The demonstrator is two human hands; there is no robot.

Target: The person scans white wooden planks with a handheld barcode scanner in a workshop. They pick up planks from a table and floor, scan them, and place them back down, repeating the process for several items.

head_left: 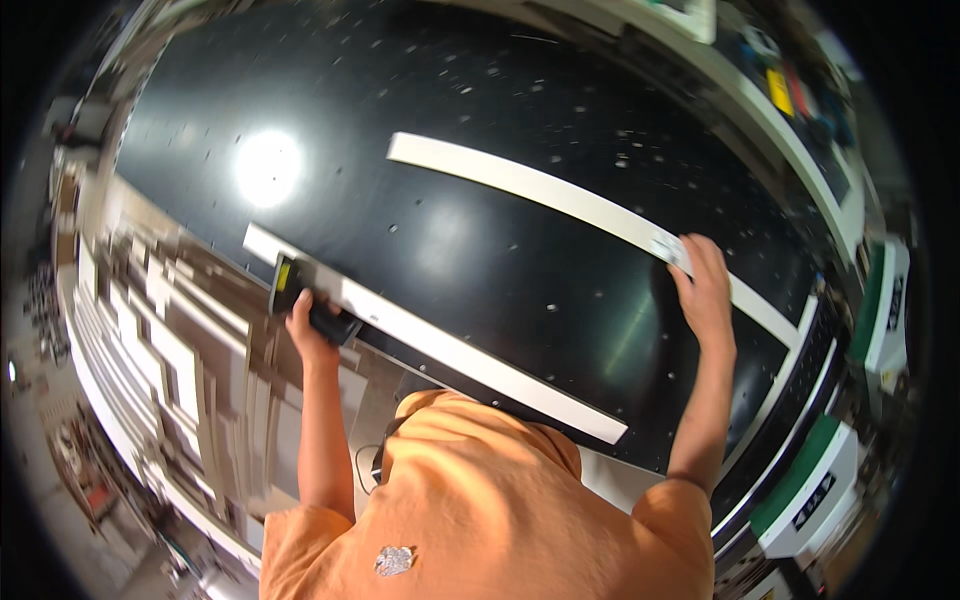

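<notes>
My left hand (308, 325) is closed round a black handheld scanner (332, 322) with a yellow mark. It holds the scanner over the near edge of a black table, beside a long white board strip (450, 345). A second white board strip (560, 200) lies farther in, roughly parallel to the first. My right hand (706, 290) grips this far strip near its right part, fingers over the top and thumb at the near side. Just left of those fingers is a small printed label (664, 246) on the strip.
The black tabletop (330, 90) has scattered small pale dots. White and brown panels (170, 350) stand stacked at the left. Along the right run a black machine edge (800, 380) and green-and-white housings (815, 490). Colourful items (780, 90) sit at the far right.
</notes>
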